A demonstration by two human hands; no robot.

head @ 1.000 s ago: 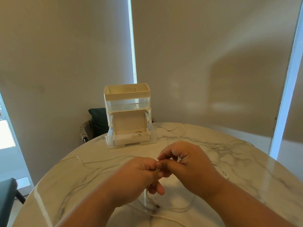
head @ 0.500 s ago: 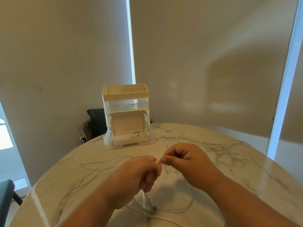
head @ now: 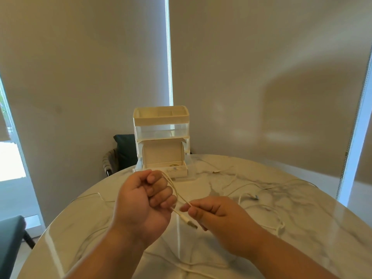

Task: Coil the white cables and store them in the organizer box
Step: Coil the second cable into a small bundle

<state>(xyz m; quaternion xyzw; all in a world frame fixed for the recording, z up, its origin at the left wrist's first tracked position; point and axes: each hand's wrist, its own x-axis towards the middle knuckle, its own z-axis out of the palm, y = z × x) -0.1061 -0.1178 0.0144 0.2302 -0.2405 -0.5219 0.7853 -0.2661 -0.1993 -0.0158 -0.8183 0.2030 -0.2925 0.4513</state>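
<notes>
My left hand [head: 144,200] is raised in a fist over the round marble table [head: 302,228], closed on a white cable [head: 177,195] that loops out over its fingers. My right hand [head: 218,216] pinches the same cable lower down, just above its plug end [head: 190,223], which hangs free between the hands. Other white cables [head: 259,188] lie loose across the right and near parts of the table. The cream organizer box [head: 161,141] stands at the table's far edge, its lower drawer pulled open with a small coil inside.
A dark chair [head: 120,152] stands behind the table beside the organizer. Another dark seat [head: 10,238] shows at the lower left. A thin cable [head: 96,195] trails toward the table's left edge. Blinds and a wall close off the back.
My left hand has risen and turned palm-up into a fist, drawing a loop of cable with it. My right hand has moved right and lower, sliding toward the plug end.
</notes>
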